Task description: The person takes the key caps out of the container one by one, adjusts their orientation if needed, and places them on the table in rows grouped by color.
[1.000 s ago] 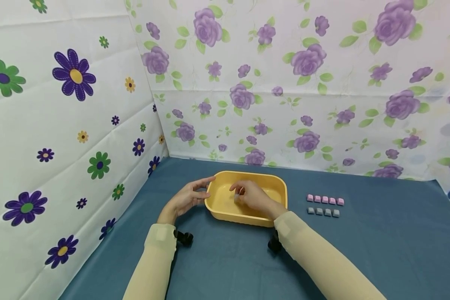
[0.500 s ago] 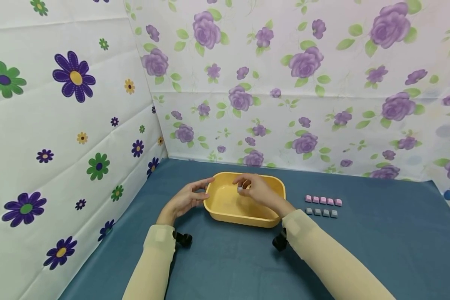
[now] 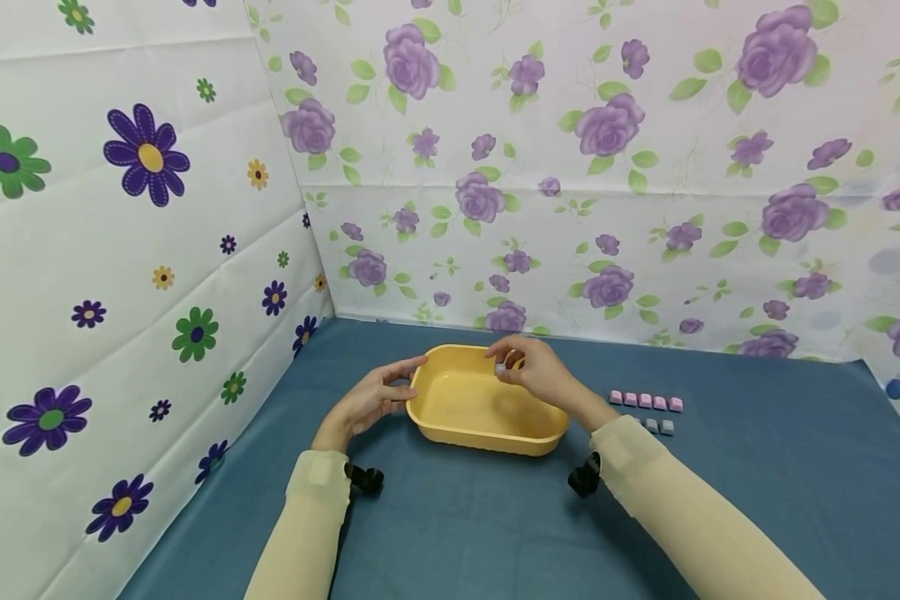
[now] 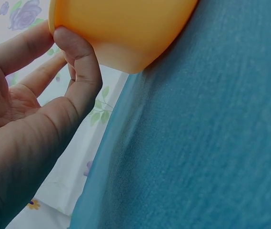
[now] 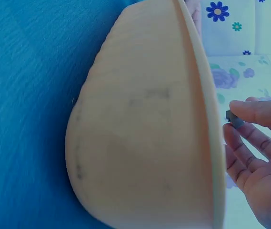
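Note:
A yellow plastic basin sits on the blue cloth. My left hand is at its left end; in the left wrist view the thumb and index finger pinch the rim. Over the basin's right half, my right hand holds a small grey keycap between thumb and fingertips. The right wrist view shows this keycap above the rim, with the basin's outer wall beside the hand.
Right of the basin lies a row of several pink keycaps. In front of it is a row of grey keycaps, partly hidden by the right forearm. Flowered sheets enclose the back and left of the blue-covered table.
My right hand has risen from inside the basin and shifted right, carrying the grey keycap. The left hand stays on the rim. The forearm now covers part of the grey row.

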`<state>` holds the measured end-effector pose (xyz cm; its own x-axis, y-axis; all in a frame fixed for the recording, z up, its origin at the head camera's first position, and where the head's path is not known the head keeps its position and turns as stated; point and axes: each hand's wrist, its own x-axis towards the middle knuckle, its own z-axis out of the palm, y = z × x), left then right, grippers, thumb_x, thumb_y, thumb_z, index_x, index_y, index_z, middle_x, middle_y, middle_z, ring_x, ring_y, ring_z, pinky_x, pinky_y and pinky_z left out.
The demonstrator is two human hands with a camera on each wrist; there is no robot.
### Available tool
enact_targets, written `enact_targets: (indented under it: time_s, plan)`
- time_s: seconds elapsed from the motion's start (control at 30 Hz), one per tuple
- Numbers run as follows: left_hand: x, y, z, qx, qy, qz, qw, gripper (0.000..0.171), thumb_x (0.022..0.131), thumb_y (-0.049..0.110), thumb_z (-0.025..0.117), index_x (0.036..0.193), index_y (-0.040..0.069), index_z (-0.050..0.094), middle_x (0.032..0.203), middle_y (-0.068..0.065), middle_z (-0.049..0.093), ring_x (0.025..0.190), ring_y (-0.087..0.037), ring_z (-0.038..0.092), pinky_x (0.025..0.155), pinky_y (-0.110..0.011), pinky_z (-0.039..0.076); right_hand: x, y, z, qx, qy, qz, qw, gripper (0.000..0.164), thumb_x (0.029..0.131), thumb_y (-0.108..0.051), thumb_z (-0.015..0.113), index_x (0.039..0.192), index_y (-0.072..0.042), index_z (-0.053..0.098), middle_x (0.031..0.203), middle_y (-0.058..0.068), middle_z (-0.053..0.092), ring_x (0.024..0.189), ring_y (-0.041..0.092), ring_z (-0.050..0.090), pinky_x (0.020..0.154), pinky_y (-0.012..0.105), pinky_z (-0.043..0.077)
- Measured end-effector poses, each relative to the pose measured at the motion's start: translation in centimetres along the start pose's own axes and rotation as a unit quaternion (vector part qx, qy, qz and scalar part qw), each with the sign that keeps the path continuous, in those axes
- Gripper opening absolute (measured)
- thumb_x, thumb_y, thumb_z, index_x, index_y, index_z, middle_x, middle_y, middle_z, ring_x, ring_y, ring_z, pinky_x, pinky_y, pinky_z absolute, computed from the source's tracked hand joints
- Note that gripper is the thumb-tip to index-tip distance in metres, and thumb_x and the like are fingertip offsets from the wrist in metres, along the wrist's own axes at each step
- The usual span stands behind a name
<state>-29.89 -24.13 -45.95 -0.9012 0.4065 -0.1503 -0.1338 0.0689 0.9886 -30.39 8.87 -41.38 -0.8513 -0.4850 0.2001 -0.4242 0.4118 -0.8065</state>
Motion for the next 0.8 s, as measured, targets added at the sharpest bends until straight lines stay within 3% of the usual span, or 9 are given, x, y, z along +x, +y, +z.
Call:
enact_targets:
  time_s: [0.33,0.8]
  plan:
    - [0.0,0.1,0.1,-0.003,-0.005,0.002,1.0000,0.065,0.103,0.001,0.062,0.162,0.017,0.041,0.136,-0.018,0.044,0.106,-0.025,0.060,0.089,-0.034,0.058,-1.5,0.3,-2.6,-0.022,0.015,-0.016,1.000,0.025,0.098,-0.003,0.070,0.122,-0.011,0.073,0.105,0.006,0.068,0.092,0.024,0.060,0.081,0.042,0.052]
    - [-0.1,-0.1,0.0,0.002,-0.010,0.008,0.9999,0.064,0.104,0.002,0.061,0.162,0.017,0.040,0.138,-0.019,0.043,0.113,-0.029,0.061,0.092,-0.036,0.058,-3.2,2.0,-5.0,-0.046,0.026,0.004,0.999,0.025,0.100,-0.006,0.070,0.124,-0.012,0.072,0.109,0.006,0.067,0.096,0.023,0.060,0.086,0.045,0.051]
